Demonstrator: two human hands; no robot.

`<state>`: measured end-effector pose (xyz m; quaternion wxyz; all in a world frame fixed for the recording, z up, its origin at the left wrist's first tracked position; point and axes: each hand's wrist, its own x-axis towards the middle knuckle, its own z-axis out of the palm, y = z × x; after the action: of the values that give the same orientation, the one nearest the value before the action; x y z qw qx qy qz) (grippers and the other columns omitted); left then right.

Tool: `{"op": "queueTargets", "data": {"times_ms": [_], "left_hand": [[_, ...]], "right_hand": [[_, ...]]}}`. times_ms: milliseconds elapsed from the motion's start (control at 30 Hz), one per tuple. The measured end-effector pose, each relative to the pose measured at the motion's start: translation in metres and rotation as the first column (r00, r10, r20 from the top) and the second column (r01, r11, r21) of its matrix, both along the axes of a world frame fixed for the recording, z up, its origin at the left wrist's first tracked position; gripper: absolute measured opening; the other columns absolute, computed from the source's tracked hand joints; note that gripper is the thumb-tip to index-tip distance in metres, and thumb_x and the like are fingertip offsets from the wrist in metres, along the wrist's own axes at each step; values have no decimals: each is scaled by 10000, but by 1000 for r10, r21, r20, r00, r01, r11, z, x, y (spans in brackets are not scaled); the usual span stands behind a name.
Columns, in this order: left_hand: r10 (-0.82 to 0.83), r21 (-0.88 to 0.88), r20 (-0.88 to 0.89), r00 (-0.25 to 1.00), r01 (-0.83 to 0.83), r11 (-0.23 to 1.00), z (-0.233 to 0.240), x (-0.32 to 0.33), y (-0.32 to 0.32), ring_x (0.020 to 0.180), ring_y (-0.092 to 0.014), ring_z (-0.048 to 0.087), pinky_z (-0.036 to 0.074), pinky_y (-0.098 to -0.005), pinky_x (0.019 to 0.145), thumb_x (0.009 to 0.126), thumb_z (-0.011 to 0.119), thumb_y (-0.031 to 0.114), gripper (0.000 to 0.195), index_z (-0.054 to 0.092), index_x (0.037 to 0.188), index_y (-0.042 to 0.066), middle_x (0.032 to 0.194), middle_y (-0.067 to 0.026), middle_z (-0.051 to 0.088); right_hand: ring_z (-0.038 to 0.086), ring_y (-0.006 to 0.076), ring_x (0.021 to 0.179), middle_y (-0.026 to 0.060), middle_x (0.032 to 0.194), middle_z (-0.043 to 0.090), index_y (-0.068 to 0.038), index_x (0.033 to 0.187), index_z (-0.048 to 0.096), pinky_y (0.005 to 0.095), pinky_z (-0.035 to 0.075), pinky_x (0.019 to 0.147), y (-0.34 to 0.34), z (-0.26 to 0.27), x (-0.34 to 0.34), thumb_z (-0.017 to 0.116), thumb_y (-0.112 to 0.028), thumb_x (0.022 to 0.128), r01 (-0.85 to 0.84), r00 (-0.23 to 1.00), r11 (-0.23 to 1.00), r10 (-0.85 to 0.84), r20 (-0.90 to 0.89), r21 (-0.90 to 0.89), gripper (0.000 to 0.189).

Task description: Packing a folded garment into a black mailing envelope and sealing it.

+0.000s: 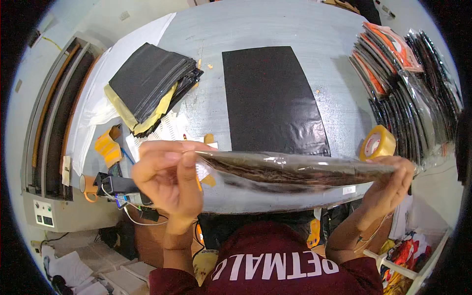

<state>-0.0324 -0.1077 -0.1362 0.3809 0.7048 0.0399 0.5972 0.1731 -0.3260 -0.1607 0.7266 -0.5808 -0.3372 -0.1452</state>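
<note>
Stretched between my two hands above the near edge of the table is a clear plastic bag with dark folded material inside. My left hand pinches its left end between thumb and fingers. Its right end is gripped by my right hand, close to a roll of yellowish packing tape. Beyond the bag, a black plastic sheet or pouch lies flat on the grey table; the held bag hides part of its near edge.
A stack of black pouches rests on papers at the left. Plastic-wrapped packs are piled at the right. An orange mug and a black box with a white cable stand near the left edge. A long machine is farther left.
</note>
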Motion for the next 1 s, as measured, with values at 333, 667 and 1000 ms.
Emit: {"op": "queueTargets", "data": {"times_ms": [333, 667, 1000], "left_hand": [[-323, -809, -267, 908, -29, 588, -70, 6, -4, 653, -83, 509, 412, -164, 429, 871, 534, 58, 275, 375, 1091, 107, 917, -27, 442], [39, -213, -620, 784, -216, 953, -146, 48, 52, 635, -162, 535, 464, -327, 555, 880, 522, 69, 357, 410, 1218, 37, 909, -110, 489], [143, -27, -661, 737, -214, 977, -128, 51, 19, 956, -231, 524, 428, -328, 816, 897, 486, 89, 349, 454, 1242, 48, 1045, -130, 510]], "right_hand": [[454, 179, 550, 63, 628, 459, -31, 915, 466, 310, 372, 538, 14, -67, 8, 387, -171, 976, 196, 971, 735, -239, 22, -649, 171], [575, 433, 653, 245, 682, 577, -37, 964, 464, 462, 414, 536, 68, -110, 53, 404, -206, 960, 145, 980, 642, -200, 18, -753, 180], [558, 332, 920, 199, 1037, 558, -11, 1073, 475, 380, 438, 809, 60, -110, 20, 473, -35, 881, 308, 939, 698, -113, 326, -646, 194]]}}
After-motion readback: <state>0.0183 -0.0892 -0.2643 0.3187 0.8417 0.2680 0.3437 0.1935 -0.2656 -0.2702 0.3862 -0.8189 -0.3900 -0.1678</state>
